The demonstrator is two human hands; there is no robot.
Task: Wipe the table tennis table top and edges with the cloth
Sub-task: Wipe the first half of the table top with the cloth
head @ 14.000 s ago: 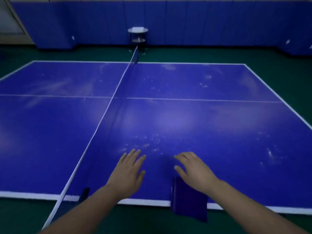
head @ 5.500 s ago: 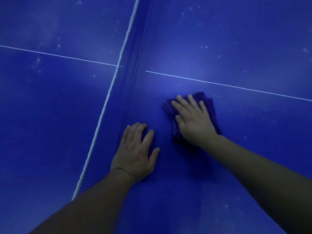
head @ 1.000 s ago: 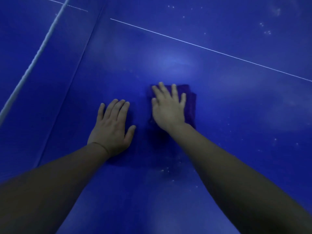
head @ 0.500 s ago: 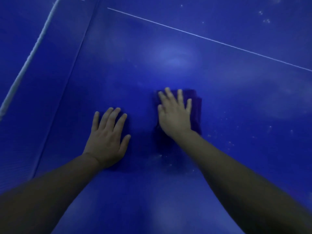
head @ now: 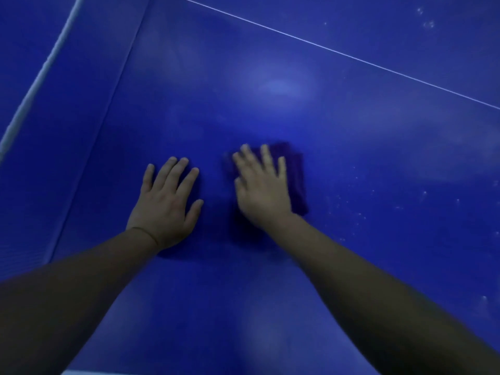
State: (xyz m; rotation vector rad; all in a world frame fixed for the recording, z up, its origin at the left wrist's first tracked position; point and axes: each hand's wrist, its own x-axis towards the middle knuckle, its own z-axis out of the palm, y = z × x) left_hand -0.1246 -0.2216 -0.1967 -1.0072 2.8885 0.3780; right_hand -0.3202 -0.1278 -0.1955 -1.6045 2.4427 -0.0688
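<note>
While L hand [head: 165, 204] lies flat beside it, R hand [head: 261, 190] presses cloth [head: 295, 180] w/ straight fingers.

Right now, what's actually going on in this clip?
A person is wiping a blue table tennis table. The right hand presses flat on a folded dark purple cloth on the playing surface. The left hand rests flat on the bare tabletop beside it, not touching the cloth. The net runs along the left. Pale specks remain to the cloth's right.

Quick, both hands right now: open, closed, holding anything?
Left hand: open, flat on the table top, holding nothing.
Right hand: open, straight fingers pressing the cloth onto the table.
</note>
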